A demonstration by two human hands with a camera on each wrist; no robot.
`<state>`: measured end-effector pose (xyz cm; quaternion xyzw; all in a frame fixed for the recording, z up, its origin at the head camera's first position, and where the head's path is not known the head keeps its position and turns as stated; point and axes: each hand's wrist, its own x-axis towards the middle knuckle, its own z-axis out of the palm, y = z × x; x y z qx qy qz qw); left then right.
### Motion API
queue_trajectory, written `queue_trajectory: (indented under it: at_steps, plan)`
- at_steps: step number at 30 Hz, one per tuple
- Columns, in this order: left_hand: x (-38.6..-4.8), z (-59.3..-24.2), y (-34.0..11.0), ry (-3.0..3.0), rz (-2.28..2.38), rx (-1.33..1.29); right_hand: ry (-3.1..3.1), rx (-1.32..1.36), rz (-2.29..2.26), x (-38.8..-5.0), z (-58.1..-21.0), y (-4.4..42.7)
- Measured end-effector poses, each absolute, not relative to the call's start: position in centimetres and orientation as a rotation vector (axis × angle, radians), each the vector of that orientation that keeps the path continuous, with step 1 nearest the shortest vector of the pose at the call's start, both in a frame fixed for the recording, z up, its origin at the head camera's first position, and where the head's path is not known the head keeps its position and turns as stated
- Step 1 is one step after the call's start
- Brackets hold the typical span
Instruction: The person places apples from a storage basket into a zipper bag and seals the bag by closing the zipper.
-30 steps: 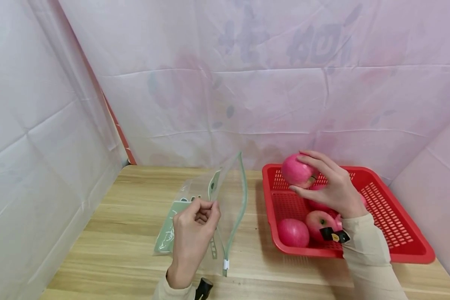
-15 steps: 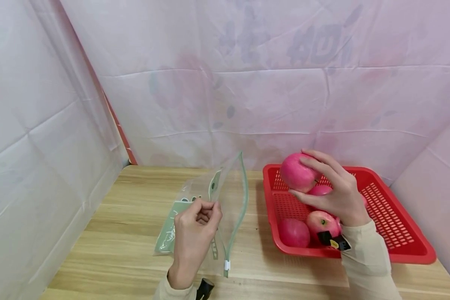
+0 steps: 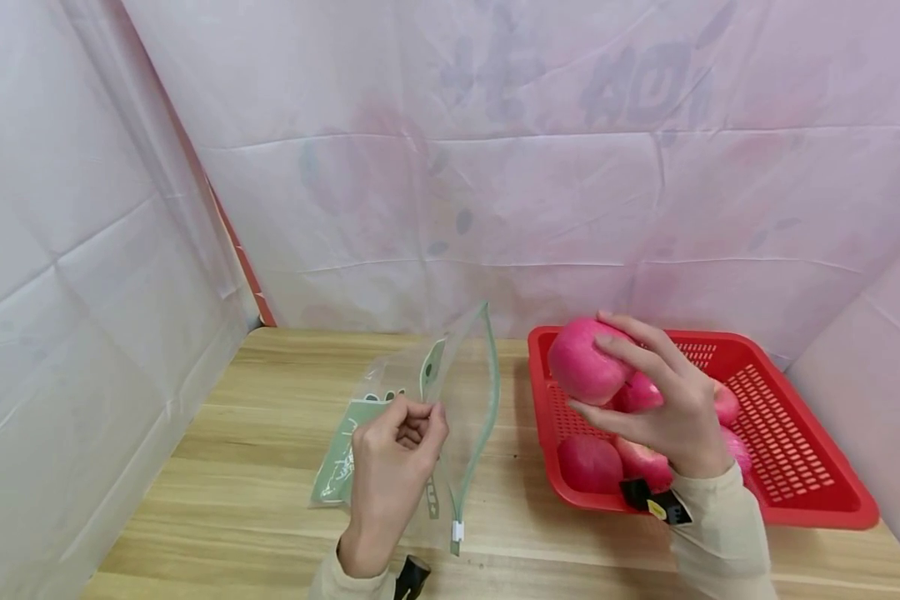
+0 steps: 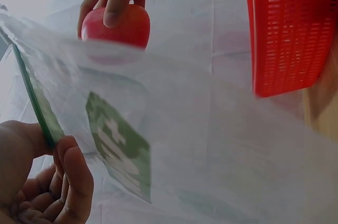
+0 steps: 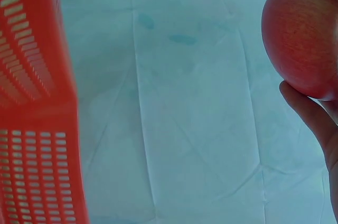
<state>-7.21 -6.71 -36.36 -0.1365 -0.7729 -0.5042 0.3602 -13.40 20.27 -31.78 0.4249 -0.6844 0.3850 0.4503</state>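
My left hand (image 3: 393, 467) pinches the rim of a clear zip bag (image 3: 465, 392) between thumb and fingers. The bag stands with its green-edged mouth spread toward the right, and a white slider (image 3: 457, 531) sits at its near end. In the left wrist view the thumb and forefinger grip the green zip strip (image 4: 33, 94). My right hand (image 3: 663, 400) holds a red apple (image 3: 588, 362) above the left side of a red basket (image 3: 817, 442). The right wrist view shows the same apple (image 5: 301, 36) at its right edge, between thumb and fingers.
Several more apples, one of them a red apple (image 3: 591, 464) at the front left, lie in the basket. A green printed packet or panel (image 3: 337, 462) lies left of the bag on the wooden table (image 3: 217, 467). Pale printed sheets (image 3: 525, 200) hang behind and at the sides.
My right hand has moved slightly left and down with the apple, turning it so its stem no longer shows. My left hand and the bag have stayed almost still.
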Motion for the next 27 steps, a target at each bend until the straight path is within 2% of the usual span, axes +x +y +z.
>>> queue_trajectory:
  at_steps: [14,27]
  plan:
    - [-6.7,-36.3,-6.9,-1.981,-1.315,-0.367,-1.613,1.061,0.960,-12.4,-31.9,18.9]
    - [-6.1,-36.0,-7.0,-2.013,-1.308,-0.378,-1.562,1.178,1.050,-11.3,-31.8,17.2]
